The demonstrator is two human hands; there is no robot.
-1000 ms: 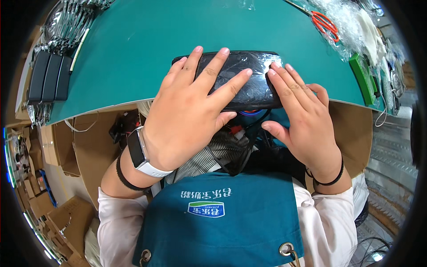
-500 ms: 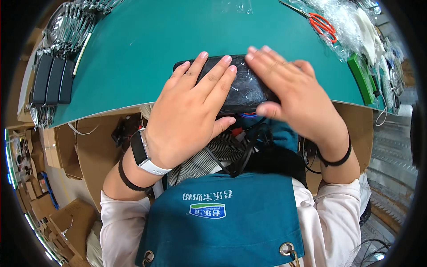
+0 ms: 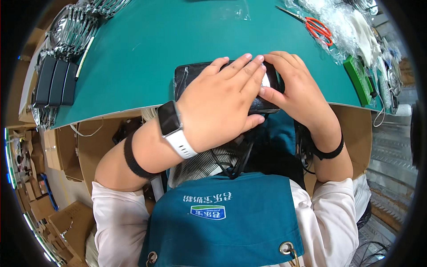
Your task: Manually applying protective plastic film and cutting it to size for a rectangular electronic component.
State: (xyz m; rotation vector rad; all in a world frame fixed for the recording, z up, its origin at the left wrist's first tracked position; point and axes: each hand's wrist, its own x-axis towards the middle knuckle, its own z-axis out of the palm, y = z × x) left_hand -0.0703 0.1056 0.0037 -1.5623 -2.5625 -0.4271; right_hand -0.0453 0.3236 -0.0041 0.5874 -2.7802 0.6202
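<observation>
A flat black rectangular case (image 3: 182,74) with clear, wrinkled film on its glossy top lies at the near edge of the green table. My left hand (image 3: 224,100) rests flat across its middle, fingers stretched out toward the upper right and covering much of it. Over the right end is my right hand (image 3: 296,84), its fingers bent and its thumb apart from them, both touching the top beside the left fingertips. Whether the right fingertips pinch any film cannot be made out.
Red-handled scissors (image 3: 318,30) lie at the far right by crumpled clear plastic (image 3: 340,44). A green block-shaped thing (image 3: 357,81) stands near the right edge. At left are several dark cases (image 3: 55,82) and shiny metal parts (image 3: 73,33). Black cables (image 3: 242,162) hang near my lap.
My left hand has slid right across the case, uncovering its left end. My right hand has gone from flat and blurred to bent fingers at the right end.
</observation>
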